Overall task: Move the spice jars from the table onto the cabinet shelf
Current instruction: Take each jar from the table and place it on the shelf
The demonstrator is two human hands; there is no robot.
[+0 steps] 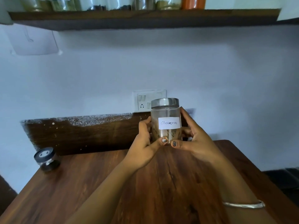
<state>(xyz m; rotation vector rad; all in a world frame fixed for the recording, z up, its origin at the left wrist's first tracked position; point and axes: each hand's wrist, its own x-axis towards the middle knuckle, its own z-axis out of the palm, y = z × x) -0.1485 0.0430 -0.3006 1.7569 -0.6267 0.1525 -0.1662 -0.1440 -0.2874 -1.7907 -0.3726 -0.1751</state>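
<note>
A clear glass jar (165, 113) with a metal lid and a white label reading "Cinnamon" is held upright above the far part of the wooden table (90, 183). My left hand (145, 146) grips its left side and my right hand (194, 139) its right side, both thumbs under its front. A small jar with a black lid (47, 159) stands on the table's far left corner. Along the top of the view runs the dark wooden shelf (145, 18), with several spice jars (168, 4) on it, only their lower parts visible.
A white wall with a switch and socket plate (144, 101) stands behind the table. A dark wooden backboard (84, 135) runs along the table's far edge. A sheet of paper (34, 42) is stuck on the wall under the shelf's left end.
</note>
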